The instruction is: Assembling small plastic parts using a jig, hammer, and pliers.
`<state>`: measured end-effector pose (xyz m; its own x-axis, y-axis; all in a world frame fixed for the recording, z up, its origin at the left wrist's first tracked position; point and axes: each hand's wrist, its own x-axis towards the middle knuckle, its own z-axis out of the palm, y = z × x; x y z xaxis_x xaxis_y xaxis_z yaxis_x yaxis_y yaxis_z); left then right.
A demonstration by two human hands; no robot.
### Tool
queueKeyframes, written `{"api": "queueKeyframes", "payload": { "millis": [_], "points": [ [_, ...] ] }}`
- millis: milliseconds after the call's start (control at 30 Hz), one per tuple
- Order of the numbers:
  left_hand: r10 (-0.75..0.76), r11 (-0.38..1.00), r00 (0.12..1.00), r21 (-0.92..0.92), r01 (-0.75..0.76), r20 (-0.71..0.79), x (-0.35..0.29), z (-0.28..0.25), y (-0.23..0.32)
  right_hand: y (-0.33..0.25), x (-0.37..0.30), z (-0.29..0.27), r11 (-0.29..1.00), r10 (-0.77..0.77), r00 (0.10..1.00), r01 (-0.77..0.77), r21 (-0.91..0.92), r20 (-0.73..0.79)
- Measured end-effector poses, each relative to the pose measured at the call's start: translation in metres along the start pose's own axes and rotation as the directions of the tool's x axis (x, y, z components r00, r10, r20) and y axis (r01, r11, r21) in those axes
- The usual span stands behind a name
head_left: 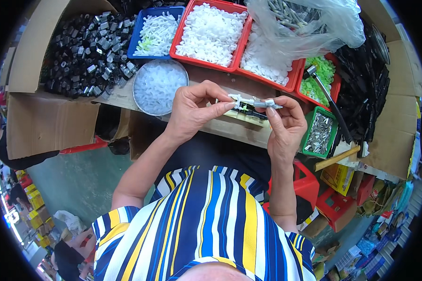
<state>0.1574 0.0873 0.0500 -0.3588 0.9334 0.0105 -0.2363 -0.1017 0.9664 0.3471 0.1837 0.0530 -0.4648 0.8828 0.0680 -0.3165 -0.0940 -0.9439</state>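
My left hand (pixel 191 111) pinches the left end of a small white plastic piece (pixel 237 99) between thumb and forefinger. A slim grey part with a white end (pixel 262 104) sits between the thumb and forefinger of my right hand (pixel 287 125). The two pieces meet end to end; whether they are joined I cannot tell. Just below them, a pale block (pixel 244 120) on the bench edge carries black parts and a bit of bright green, partly covered by my fingers.
Behind my hands stand a round bowl of translucent pieces (pixel 134 89), a blue tray (pixel 131 50), red trays (pixel 234 65) of white and green parts, and a green tray (pixel 307 146) of metal pins. A hammer (pixel 330 98) lies right. Black parts (pixel 91 49) heap at left.
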Motion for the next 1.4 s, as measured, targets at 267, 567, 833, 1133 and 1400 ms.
{"api": "queueKeyframes", "payload": {
  "millis": [267,567,833,1133,1400],
  "points": [
    [0.127,0.976,0.989,0.167,-0.137,0.073,0.003,0.007,0.001,0.000,-0.004,-0.007,1.000,0.011,1.000,-0.010,0.016,-0.028],
    [0.077,0.940,0.987,0.320,-0.119,0.142,0.006,0.015,0.003,-0.004,-0.004,-0.027,0.997,0.067,0.995,-0.064,-0.051,0.073],
    [0.352,0.646,0.873,0.588,-0.487,0.336,0.016,0.024,0.011,-0.010,-0.002,-0.030,0.996,0.086,0.994,-0.086,0.003,0.062],
    [0.223,0.705,0.930,0.610,-0.361,0.293,0.020,0.021,0.000,-0.024,0.004,-0.028,0.694,-0.129,0.959,0.270,-0.667,0.254],
    [0.232,0.590,0.925,0.713,-0.380,0.301,0.024,0.015,-0.017,-0.014,0.007,-0.041,0.485,-0.180,0.911,0.409,-0.773,0.370]
  ]
}}
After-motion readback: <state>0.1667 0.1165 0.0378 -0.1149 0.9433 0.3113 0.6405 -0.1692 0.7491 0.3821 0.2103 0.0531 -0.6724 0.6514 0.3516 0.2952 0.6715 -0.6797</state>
